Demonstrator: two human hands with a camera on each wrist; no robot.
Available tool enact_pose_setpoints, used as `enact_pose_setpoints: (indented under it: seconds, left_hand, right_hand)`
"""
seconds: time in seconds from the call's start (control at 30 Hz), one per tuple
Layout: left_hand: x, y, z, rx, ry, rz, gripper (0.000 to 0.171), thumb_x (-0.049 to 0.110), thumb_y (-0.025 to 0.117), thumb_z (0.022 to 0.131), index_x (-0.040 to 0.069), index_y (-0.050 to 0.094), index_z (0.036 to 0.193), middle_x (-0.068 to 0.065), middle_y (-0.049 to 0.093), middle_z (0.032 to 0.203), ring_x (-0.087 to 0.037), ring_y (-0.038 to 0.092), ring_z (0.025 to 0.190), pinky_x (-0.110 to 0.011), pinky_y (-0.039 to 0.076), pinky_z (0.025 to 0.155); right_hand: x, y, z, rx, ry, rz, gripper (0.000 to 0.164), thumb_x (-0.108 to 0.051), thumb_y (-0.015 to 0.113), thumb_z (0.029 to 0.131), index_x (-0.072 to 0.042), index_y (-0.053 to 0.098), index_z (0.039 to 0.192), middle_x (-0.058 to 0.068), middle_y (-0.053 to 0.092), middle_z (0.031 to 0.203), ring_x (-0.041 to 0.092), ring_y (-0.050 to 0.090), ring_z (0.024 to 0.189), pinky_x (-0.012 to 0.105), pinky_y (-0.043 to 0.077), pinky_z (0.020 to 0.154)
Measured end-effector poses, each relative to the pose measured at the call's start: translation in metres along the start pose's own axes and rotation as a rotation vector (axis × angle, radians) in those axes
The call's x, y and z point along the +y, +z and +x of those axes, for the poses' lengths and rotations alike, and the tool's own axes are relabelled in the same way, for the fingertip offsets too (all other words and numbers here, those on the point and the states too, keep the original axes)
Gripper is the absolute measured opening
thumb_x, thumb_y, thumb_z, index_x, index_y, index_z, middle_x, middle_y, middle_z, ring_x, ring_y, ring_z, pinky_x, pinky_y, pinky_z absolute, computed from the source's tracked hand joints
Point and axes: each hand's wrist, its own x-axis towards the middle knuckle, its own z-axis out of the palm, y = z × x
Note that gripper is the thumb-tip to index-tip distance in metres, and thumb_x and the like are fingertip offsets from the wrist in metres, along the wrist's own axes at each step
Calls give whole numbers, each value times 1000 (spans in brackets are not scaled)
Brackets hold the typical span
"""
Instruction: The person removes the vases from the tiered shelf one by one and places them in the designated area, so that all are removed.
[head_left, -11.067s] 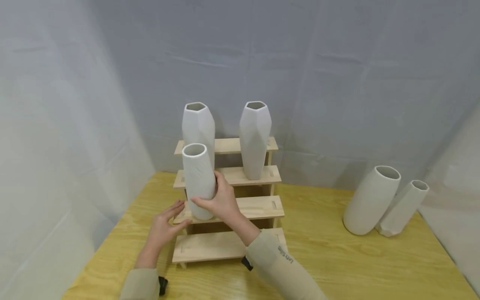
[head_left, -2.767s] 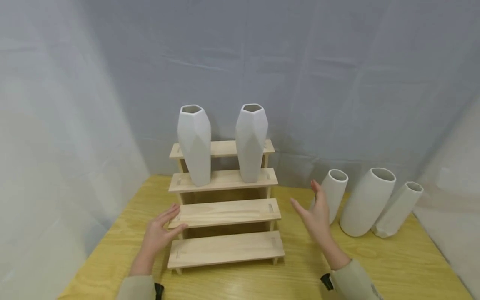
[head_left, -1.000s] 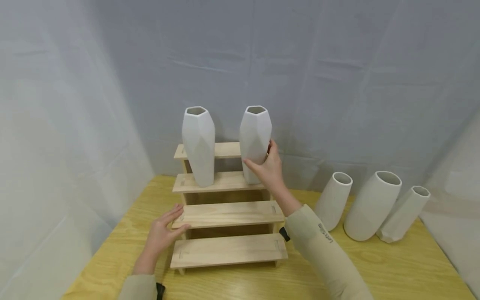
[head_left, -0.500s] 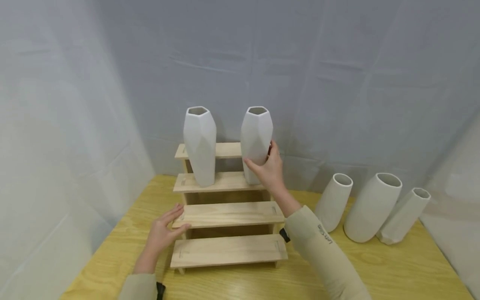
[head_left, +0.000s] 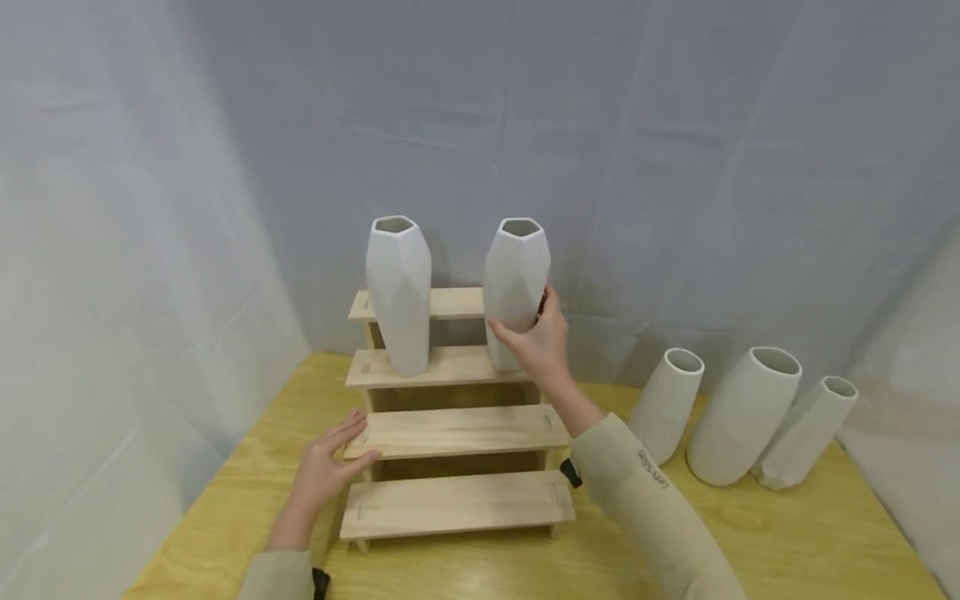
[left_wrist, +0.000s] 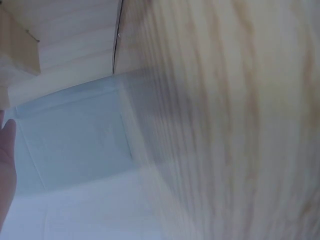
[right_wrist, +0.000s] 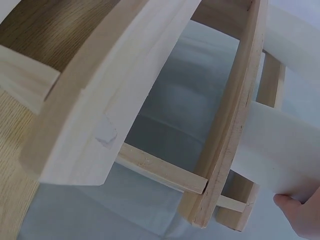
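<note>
Two tall white faceted vases stand on the second-highest tier of a stepped wooden shelf (head_left: 450, 504) in the head view. My right hand (head_left: 543, 342) grips the right faceted vase (head_left: 513, 267) around its lower half, thumb in front and fingers at its right side. In the right wrist view, the thumb of that hand (right_wrist: 305, 215) lies against the vase (right_wrist: 275, 150). Beside it on the left is the other faceted vase (head_left: 400, 292), untouched. My left hand (head_left: 322, 467), fingers extended, rests at the left end of the tier second from the bottom. The left wrist view mostly shows close wood.
On the yellow wood-grain table (head_left: 750, 550), to the right, are a smooth narrow vase (head_left: 666, 408), a wider smooth vase (head_left: 742, 417) and a small faceted vase (head_left: 806, 433). Grey sheeting (head_left: 675, 167) hangs behind and at the sides.
The narrow smooth vase went from the shelf to the table at right. My right hand then took hold of the right faceted vase, which has just shifted slightly right. The left hand stays put.
</note>
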Motion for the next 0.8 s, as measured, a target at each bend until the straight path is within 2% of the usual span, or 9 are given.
enact_pose_setpoints:
  seconds: [0.17,0.43,0.6,0.8]
  left_hand:
    - [2,2,2,-7,-1,-17,51,8,77,66,-8,58,110,-19,53,118,-35,45,112,-5,27,90]
    - [1,4,3,-2,12,-13,50,7,77,66,-10,57,109,-21,53,117,-36,45,112,-5,28,89]
    - [0,5,4,2,20,-5,50,8,77,66,-10,58,108,-21,53,116,-36,46,111,-6,28,90]
    - [2,2,3,-12,-14,4,52,11,77,66,-9,57,111,-19,53,119,-31,45,113,-4,27,89]
  right_hand:
    - [-1,-7,-3,40,-1,-12,77,-13,78,64,3,36,127,19,52,113,28,52,100,41,47,82]
    - [-4,-23,-9,50,8,-13,78,-15,79,63,2,37,127,18,53,113,26,53,98,40,48,80]
    - [-8,-37,-15,71,-19,-9,78,-15,79,64,2,36,127,18,52,114,28,52,99,42,48,79]
    - [-5,-47,-23,70,-35,-37,78,-16,78,65,2,36,127,18,51,114,28,53,99,42,48,79]
